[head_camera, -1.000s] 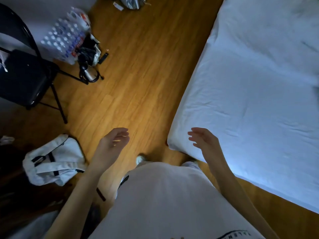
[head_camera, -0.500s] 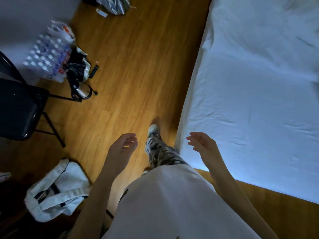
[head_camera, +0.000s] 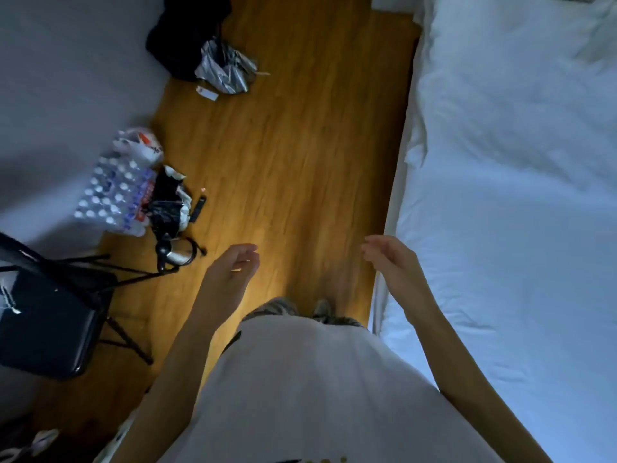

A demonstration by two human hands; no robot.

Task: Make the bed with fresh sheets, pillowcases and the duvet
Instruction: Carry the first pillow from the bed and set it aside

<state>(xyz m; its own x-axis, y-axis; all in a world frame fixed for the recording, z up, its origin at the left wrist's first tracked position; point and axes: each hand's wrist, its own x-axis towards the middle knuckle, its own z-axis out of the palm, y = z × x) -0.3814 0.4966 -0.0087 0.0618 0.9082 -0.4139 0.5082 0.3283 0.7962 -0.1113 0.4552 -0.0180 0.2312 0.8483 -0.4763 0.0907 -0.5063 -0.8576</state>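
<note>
Both hands empty, fingers loosely curled: left hand (head_camera: pixel 233 272) over wooden floor, right hand (head_camera: pixel 392 262) at near-left edge of white-sheeted mattress (head_camera: pixel 517 228). Mattress lies right of hands, long axis near-to-far; right hand nearer

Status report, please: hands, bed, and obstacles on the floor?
Left hand and right hand open, holding nothing. Bed has white sheet on, beside right hand. Black chair and water bottle pack at left.

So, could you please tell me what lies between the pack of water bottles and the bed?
In the head view, only bare wooden floor separates the water bottle pack from the bed, apart from dark clutter beside the pack.
</note>
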